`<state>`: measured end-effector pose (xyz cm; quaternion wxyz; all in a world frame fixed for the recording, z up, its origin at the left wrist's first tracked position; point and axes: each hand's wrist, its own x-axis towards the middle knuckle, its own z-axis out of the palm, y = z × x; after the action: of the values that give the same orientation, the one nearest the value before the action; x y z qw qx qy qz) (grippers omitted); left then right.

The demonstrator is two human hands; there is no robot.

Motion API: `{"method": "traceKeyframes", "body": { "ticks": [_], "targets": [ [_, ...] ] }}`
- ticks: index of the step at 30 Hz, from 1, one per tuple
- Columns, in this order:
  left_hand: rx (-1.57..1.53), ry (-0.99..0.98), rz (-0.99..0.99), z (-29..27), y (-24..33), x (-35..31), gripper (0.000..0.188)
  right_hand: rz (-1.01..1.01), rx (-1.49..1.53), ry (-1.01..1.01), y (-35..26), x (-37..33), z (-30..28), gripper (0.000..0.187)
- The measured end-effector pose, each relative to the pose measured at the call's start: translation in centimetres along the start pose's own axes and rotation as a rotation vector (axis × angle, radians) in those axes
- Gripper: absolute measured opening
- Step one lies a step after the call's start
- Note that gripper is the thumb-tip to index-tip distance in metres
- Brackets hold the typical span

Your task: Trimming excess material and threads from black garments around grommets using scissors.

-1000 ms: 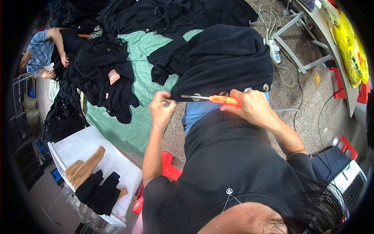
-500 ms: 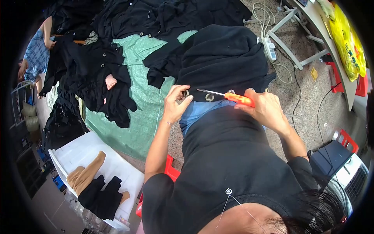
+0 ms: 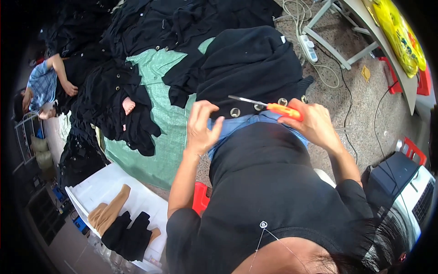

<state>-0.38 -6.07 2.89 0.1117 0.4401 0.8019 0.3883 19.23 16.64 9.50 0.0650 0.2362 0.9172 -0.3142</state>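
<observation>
A black knit garment point(image 3: 251, 68) lies across my lap and reaches forward over the green sheet. Along its near edge runs a row of large round buttons, one button point(image 3: 235, 112) showing between my hands. My right hand point(image 3: 315, 124) grips an orange-handled tool point(image 3: 285, 111) with a slim metal blade, whose tip points left above the buttons. Whether the blade is single or double I cannot tell. My left hand point(image 3: 201, 125) hovers beside the garment's left edge, thumb and fingers apart, with nothing visible in it.
Black garments point(image 3: 109, 91) cover much of the green sheet point(image 3: 157, 91). At far left, a person in a checked shirt point(image 3: 43, 86) reaches to that pile. A white bin point(image 3: 157, 205) holds brown and black cloth. Cables and a power strip point(image 3: 308, 48) lie on the floor at right.
My left hand has come away from the buttoned edge and its fingers have spread. The tool has stayed in my right hand. The other person's arm now reaches onto the black pile.
</observation>
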Motion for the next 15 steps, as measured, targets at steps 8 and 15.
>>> {"method": "traceKeyframes", "body": {
  "ticks": [8, 15],
  "targets": [
    [0.189, -0.186, 0.028, 3.6, 1.1, 0.7, 0.028, 0.122, 0.011, -0.083, 2.4, -2.7, -0.9, 0.039],
    [0.145, -0.234, -0.049, 3.5, -0.2, -0.2, 0.031, 0.008, 0.053, -0.133, 3.3, -1.7, 2.4, 0.052]
  ]
}}
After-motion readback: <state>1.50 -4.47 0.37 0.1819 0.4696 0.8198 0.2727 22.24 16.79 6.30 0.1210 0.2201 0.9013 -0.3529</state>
